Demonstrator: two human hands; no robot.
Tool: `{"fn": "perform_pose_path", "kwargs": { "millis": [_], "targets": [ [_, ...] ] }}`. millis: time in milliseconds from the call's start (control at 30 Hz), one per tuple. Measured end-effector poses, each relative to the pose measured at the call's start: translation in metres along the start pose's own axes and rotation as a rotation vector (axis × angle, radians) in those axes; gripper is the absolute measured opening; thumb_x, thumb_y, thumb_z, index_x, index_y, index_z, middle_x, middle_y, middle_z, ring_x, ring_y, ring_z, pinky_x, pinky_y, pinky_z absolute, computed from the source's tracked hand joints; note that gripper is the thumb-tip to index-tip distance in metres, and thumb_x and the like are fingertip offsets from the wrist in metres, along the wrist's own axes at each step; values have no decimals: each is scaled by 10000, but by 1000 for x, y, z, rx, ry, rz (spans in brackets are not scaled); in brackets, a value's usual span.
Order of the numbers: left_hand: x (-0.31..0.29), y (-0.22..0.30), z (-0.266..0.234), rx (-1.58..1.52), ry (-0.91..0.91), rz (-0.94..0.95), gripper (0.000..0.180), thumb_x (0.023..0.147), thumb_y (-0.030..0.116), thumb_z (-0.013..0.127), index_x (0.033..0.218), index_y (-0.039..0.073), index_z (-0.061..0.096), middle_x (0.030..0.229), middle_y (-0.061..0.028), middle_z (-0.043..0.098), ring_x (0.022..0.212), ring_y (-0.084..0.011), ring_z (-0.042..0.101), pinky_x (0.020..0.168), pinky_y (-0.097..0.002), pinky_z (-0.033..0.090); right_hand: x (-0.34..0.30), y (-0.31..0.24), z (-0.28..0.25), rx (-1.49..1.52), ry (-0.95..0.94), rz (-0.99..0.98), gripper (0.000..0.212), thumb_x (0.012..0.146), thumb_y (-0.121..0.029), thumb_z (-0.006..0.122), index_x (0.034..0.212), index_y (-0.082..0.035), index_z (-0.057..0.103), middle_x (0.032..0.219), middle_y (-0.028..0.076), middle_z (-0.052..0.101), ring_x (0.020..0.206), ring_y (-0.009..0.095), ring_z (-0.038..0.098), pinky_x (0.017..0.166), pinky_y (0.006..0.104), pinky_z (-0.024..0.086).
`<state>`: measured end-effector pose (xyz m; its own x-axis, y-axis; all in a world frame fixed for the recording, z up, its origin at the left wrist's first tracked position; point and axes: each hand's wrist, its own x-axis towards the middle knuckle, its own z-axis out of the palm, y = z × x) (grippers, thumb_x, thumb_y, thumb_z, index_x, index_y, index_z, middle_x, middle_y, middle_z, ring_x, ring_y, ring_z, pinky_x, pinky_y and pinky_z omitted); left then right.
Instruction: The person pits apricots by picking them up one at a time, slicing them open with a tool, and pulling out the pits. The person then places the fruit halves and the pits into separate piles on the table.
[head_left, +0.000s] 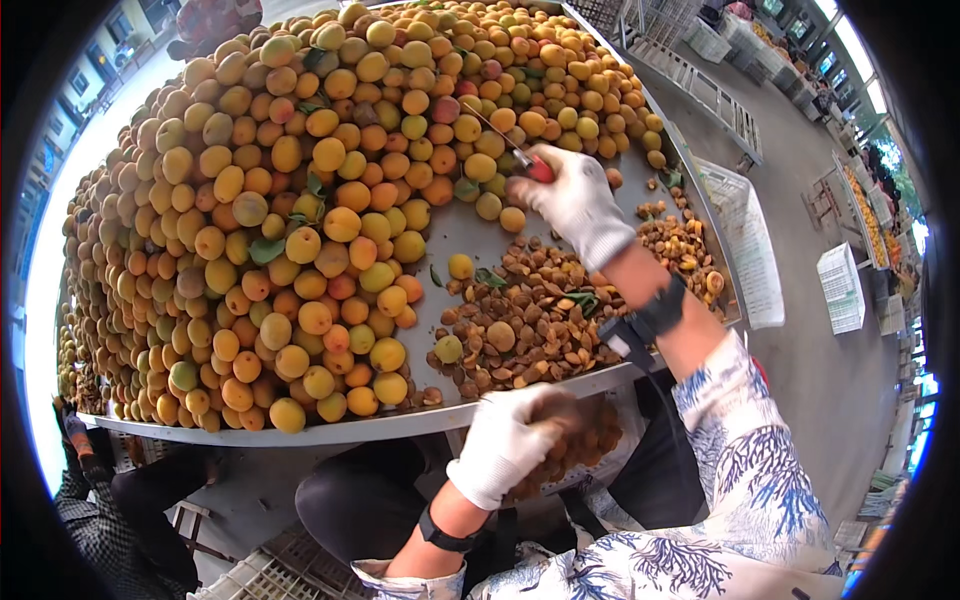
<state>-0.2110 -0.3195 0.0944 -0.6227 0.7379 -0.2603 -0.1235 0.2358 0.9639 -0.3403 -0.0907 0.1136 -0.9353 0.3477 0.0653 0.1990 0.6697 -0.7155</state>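
A big heap of apricots (300, 215) covers most of the metal table. My right hand (580, 200), in a white glove with stained fingertips, grips a knife (539, 168) by its red handle. Its thin blade points to the far left over the heap, and the hand is just above the fruit at the heap's right edge. Close to me, my gloved left hand (512, 440) is over the table's front edge, above a crate (625, 440) of brownish fruit pieces. Motion smears its fingertips, so I cannot make out whether they hold anything. Apricot pits (530, 310) lie in a pile between my hands.
The metal table rim (330, 428) runs across in front of my knees. White plastic crates (745, 245) stand at the right, with another crate (842, 288) farther off. At the lower left sits another person (100, 500) in dark clothes. More fruit-laden tables (868, 220) stand far right.
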Motion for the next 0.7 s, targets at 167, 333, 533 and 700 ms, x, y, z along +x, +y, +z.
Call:
{"fn": "perform_pose_path", "kwargs": {
  "millis": [167, 333, 533, 700],
  "targets": [
    [2, 7, -2, 60, -242, 46, 337, 842, 209, 670, 1128, 30, 696, 950, -150, 727, 861, -261, 712, 810, -312, 534, 59, 9, 47, -390, -66, 12, 534, 734, -337, 822, 1157, -55, 657, 1065, 186, 707, 996, 354, 675, 865, 412, 529],
    [2, 11, -15, -220, -288, -84, 396, 865, 219, 675, 1196, 2, 658, 1009, -119, 743, 892, -162, 700, 835, -295, 528, 63, 19, 58, -441, -61, -3, 483, 752, -350, 803, 1092, -39, 659, 976, 154, 718, 968, 320, 681, 859, 411, 526],
    [-2, 8, -22, -600, 361, -42, 496, 788, -67, 513, 1272, -39, 619, 1085, -84, 697, 930, -135, 669, 877, -259, 529, 0, 31, 25, 1123, -539, 519, 227, 941, -282, 672, 989, -61, 684, 622, -21, 536, 398, 51, 375, 376, 232, 252],
    [2, 0, -29, -839, 548, 127, 588, 802, -114, 531, 1387, -77, 474, 1248, -139, 604, 1094, -187, 637, 982, -318, 526, -81, -19, -1, 1017, -545, 415, 280, 941, -190, 674, 1138, 10, 668, 756, -20, 640, 492, -13, 453, 435, 157, 304]
  ]
}}
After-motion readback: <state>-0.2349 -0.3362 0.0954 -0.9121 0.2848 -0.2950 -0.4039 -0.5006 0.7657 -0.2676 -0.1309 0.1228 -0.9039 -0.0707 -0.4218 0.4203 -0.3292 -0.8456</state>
